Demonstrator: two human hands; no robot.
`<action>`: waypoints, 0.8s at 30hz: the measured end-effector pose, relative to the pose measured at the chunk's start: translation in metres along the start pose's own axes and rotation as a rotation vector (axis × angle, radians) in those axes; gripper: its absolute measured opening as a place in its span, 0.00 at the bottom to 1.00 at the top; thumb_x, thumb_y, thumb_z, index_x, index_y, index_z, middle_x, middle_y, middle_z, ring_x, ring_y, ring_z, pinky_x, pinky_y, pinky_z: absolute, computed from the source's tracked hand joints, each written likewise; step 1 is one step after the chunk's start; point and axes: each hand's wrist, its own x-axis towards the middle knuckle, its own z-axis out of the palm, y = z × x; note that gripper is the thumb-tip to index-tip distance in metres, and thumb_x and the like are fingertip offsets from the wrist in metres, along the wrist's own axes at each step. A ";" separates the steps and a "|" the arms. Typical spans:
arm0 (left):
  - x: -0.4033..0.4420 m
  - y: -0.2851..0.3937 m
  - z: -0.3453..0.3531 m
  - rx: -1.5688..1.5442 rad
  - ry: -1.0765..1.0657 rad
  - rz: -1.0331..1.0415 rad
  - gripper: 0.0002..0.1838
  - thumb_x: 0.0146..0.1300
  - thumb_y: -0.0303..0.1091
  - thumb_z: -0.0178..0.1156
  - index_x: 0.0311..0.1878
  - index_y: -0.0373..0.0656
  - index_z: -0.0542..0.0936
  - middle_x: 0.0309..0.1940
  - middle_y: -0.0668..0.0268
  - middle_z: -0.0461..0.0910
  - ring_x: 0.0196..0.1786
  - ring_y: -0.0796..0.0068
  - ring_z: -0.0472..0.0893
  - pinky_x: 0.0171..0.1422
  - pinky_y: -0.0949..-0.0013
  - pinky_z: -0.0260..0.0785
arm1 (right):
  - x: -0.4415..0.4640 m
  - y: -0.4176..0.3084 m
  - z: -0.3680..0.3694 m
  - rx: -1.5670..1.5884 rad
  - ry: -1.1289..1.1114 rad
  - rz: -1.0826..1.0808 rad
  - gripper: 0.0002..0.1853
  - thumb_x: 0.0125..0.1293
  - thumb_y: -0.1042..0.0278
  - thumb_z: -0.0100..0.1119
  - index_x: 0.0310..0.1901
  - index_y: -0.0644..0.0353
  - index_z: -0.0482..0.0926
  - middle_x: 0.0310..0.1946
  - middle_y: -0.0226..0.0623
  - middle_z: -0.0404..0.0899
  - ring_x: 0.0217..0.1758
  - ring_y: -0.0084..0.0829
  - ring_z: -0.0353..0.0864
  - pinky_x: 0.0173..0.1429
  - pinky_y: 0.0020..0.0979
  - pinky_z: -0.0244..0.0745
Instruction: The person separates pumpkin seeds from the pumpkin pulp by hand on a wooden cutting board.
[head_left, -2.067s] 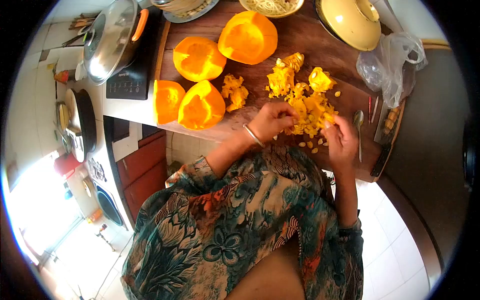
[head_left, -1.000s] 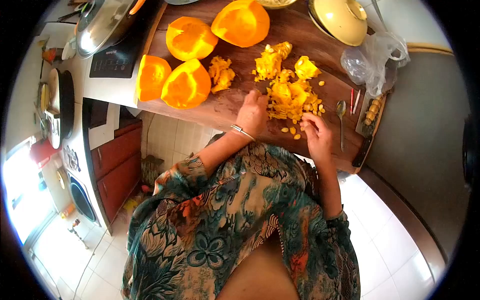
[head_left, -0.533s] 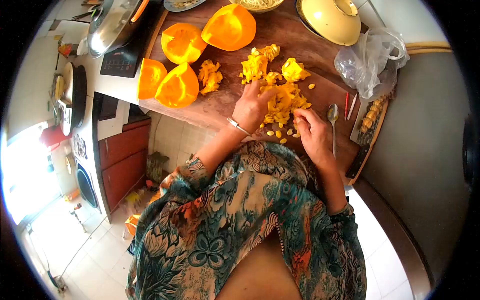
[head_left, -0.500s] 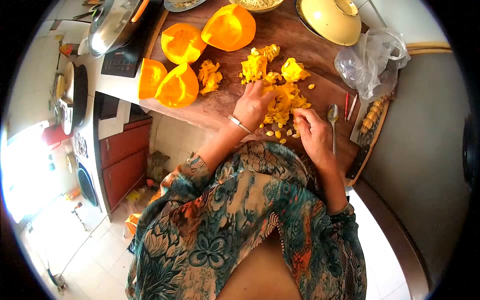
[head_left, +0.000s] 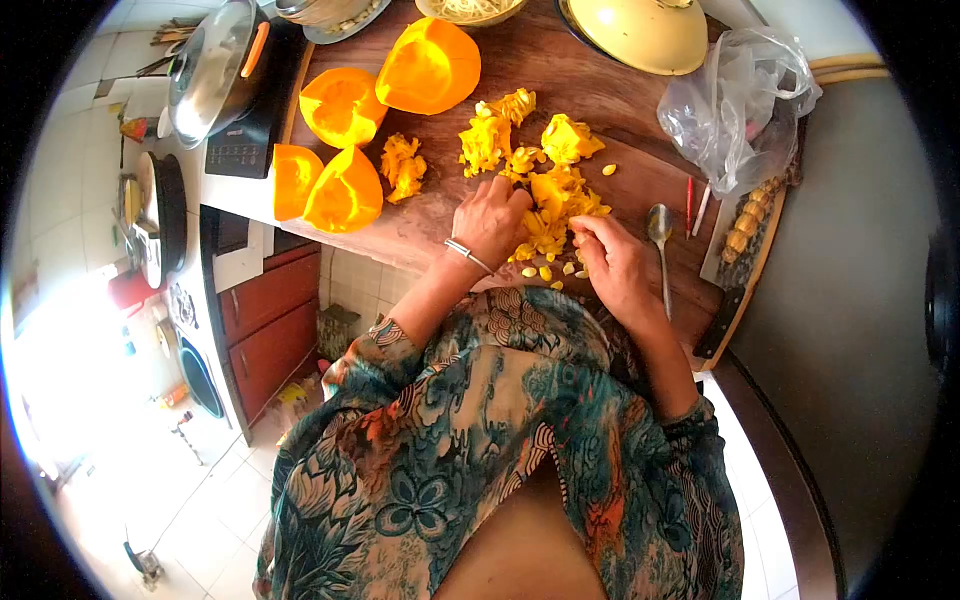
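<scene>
Stringy orange pumpkin pulp (head_left: 556, 200) with seeds in it lies in a heap on the wooden counter. My left hand (head_left: 490, 222), a bracelet at its wrist, has its fingers curled and closed on the heap's left edge; the fingertips are partly hidden. At the right edge, my right hand (head_left: 615, 258) pinches pulp between thumb and fingers. Several loose pumpkin seeds (head_left: 545, 273) lie between the hands, near the counter's front edge. More pulp (head_left: 486, 140) sits just behind, with another clump (head_left: 403, 167) farther left. A metal spoon (head_left: 659, 226) rests right of my right hand.
Several cut pumpkin pieces (head_left: 428, 68) stand at the left back. A yellow lidded bowl (head_left: 640, 35) and a clear plastic bag (head_left: 735, 110) are at the right back. A red pen (head_left: 690, 205) and a knife (head_left: 715, 325) lie right. A pan (head_left: 212, 75) sits on the cooktop.
The view has shifted slightly, so the counter's things appear a little farther left. Both hands stay at the pulp heap, with small finger movements.
</scene>
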 end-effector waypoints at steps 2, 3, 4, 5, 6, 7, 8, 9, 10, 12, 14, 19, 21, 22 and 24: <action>-0.003 -0.002 0.001 -0.178 0.006 -0.068 0.12 0.46 0.32 0.63 0.36 0.44 0.75 0.34 0.58 0.73 0.38 0.57 0.77 0.42 0.59 0.72 | 0.002 -0.002 -0.001 0.036 -0.014 0.006 0.10 0.61 0.78 0.51 0.45 0.65 0.74 0.37 0.47 0.78 0.40 0.45 0.80 0.44 0.36 0.74; -0.003 -0.005 0.002 -0.267 0.008 -0.097 0.12 0.45 0.32 0.63 0.36 0.43 0.76 0.33 0.58 0.73 0.37 0.57 0.78 0.41 0.58 0.72 | 0.003 -0.003 -0.001 0.053 -0.016 0.010 0.10 0.61 0.78 0.51 0.45 0.65 0.74 0.37 0.47 0.78 0.40 0.44 0.80 0.45 0.36 0.74; -0.001 -0.014 0.006 -0.411 0.109 0.001 0.13 0.45 0.31 0.63 0.36 0.41 0.77 0.31 0.57 0.74 0.33 0.57 0.78 0.38 0.59 0.72 | 0.004 -0.003 -0.002 0.085 -0.012 0.006 0.11 0.61 0.78 0.51 0.46 0.64 0.74 0.39 0.47 0.78 0.42 0.44 0.79 0.45 0.35 0.74; -0.003 -0.014 0.000 -0.492 0.069 -0.015 0.14 0.45 0.29 0.63 0.38 0.41 0.77 0.33 0.58 0.76 0.34 0.60 0.78 0.39 0.61 0.72 | 0.003 -0.004 -0.002 0.116 -0.008 0.005 0.12 0.60 0.78 0.51 0.47 0.64 0.74 0.40 0.47 0.78 0.43 0.44 0.79 0.45 0.35 0.74; -0.003 -0.010 -0.011 -0.572 0.030 -0.034 0.15 0.45 0.26 0.62 0.39 0.41 0.78 0.34 0.59 0.77 0.35 0.62 0.79 0.40 0.63 0.72 | 0.004 -0.005 -0.002 0.148 -0.007 0.001 0.13 0.60 0.79 0.51 0.47 0.64 0.74 0.41 0.47 0.77 0.44 0.44 0.79 0.45 0.35 0.74; -0.003 -0.006 -0.021 -0.650 -0.006 -0.054 0.16 0.45 0.24 0.61 0.41 0.41 0.79 0.35 0.61 0.79 0.36 0.64 0.79 0.41 0.66 0.71 | 0.006 -0.012 -0.003 0.189 -0.017 -0.017 0.13 0.60 0.79 0.51 0.48 0.64 0.74 0.42 0.47 0.77 0.45 0.43 0.78 0.45 0.35 0.74; -0.004 -0.002 -0.024 -0.756 -0.037 -0.063 0.18 0.44 0.22 0.60 0.43 0.40 0.78 0.36 0.62 0.79 0.37 0.69 0.78 0.43 0.68 0.71 | 0.010 -0.023 -0.005 0.231 -0.028 -0.038 0.14 0.59 0.79 0.51 0.48 0.64 0.73 0.43 0.47 0.76 0.46 0.43 0.77 0.45 0.35 0.74; -0.003 0.000 -0.027 -0.780 -0.060 -0.043 0.18 0.44 0.23 0.61 0.43 0.39 0.78 0.36 0.60 0.79 0.37 0.66 0.79 0.43 0.67 0.71 | 0.013 -0.032 -0.005 0.272 -0.039 -0.057 0.15 0.59 0.79 0.51 0.49 0.64 0.73 0.45 0.47 0.76 0.47 0.43 0.77 0.45 0.34 0.74; -0.001 0.003 -0.028 -0.804 -0.084 -0.023 0.18 0.43 0.24 0.61 0.43 0.39 0.78 0.36 0.58 0.79 0.37 0.64 0.80 0.43 0.67 0.72 | 0.016 -0.035 -0.004 0.258 -0.068 -0.116 0.16 0.57 0.81 0.52 0.49 0.64 0.73 0.46 0.46 0.74 0.48 0.43 0.75 0.47 0.35 0.74; -0.001 0.006 -0.031 -0.829 -0.176 -0.056 0.19 0.43 0.25 0.61 0.44 0.38 0.77 0.36 0.57 0.79 0.38 0.60 0.80 0.44 0.66 0.72 | 0.023 -0.035 -0.003 0.105 -0.089 -0.262 0.16 0.56 0.81 0.52 0.48 0.63 0.74 0.44 0.46 0.75 0.47 0.44 0.75 0.49 0.35 0.73; 0.000 0.006 -0.029 -0.878 -0.158 -0.069 0.21 0.42 0.23 0.62 0.45 0.38 0.76 0.37 0.61 0.79 0.40 0.69 0.78 0.47 0.69 0.71 | 0.026 -0.034 -0.002 0.025 -0.131 -0.337 0.16 0.53 0.83 0.54 0.45 0.61 0.75 0.43 0.46 0.75 0.45 0.46 0.75 0.50 0.38 0.72; -0.001 0.004 -0.033 -1.058 -0.237 -0.162 0.18 0.49 0.22 0.61 0.47 0.38 0.77 0.40 0.67 0.79 0.44 0.78 0.77 0.49 0.74 0.69 | 0.024 -0.027 0.006 0.175 -0.032 -0.185 0.10 0.55 0.82 0.56 0.40 0.63 0.76 0.37 0.44 0.77 0.40 0.46 0.77 0.46 0.38 0.72; -0.002 0.003 -0.032 -1.312 -0.300 -0.295 0.17 0.54 0.22 0.60 0.49 0.39 0.77 0.41 0.69 0.79 0.45 0.81 0.76 0.50 0.76 0.69 | 0.022 -0.024 0.006 0.172 0.032 -0.152 0.08 0.56 0.81 0.56 0.39 0.64 0.76 0.35 0.44 0.77 0.38 0.46 0.77 0.45 0.38 0.72; -0.002 0.003 -0.032 -1.314 -0.273 -0.292 0.16 0.56 0.22 0.58 0.50 0.39 0.76 0.42 0.69 0.79 0.45 0.81 0.76 0.50 0.76 0.69 | 0.022 -0.022 0.004 0.143 0.065 -0.146 0.07 0.57 0.81 0.56 0.39 0.64 0.76 0.34 0.44 0.77 0.38 0.45 0.77 0.45 0.38 0.72; -0.002 0.002 -0.032 -1.315 -0.218 -0.283 0.17 0.60 0.23 0.56 0.53 0.38 0.76 0.44 0.68 0.78 0.46 0.82 0.75 0.51 0.77 0.68 | 0.019 -0.019 -0.004 -0.022 0.055 -0.123 0.07 0.58 0.79 0.56 0.39 0.65 0.76 0.35 0.45 0.78 0.39 0.45 0.78 0.45 0.38 0.72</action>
